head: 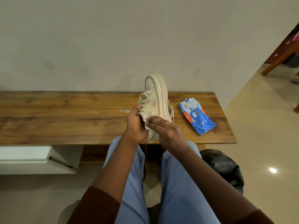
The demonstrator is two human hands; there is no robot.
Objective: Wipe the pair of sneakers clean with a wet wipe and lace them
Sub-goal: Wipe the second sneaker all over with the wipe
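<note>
A cream sneaker [157,94] is held above the wooden bench [64,120], toe pointing away and tilted on its side, laces threaded. My left hand [135,125] grips its heel end from the left. My right hand [165,130] presses a white wet wipe [146,119] against the sneaker's side near the heel. A loose lace end [124,111] sticks out to the left. A second pale shoe [69,212] shows partly on the floor at the bottom left.
A blue wet-wipe pack [196,118] lies on the bench to the right of the sneaker. A black bag [224,167] sits on the floor by my right knee. A white shelf [32,159] is under the bench at left. Wooden furniture legs [278,60] stand far right.
</note>
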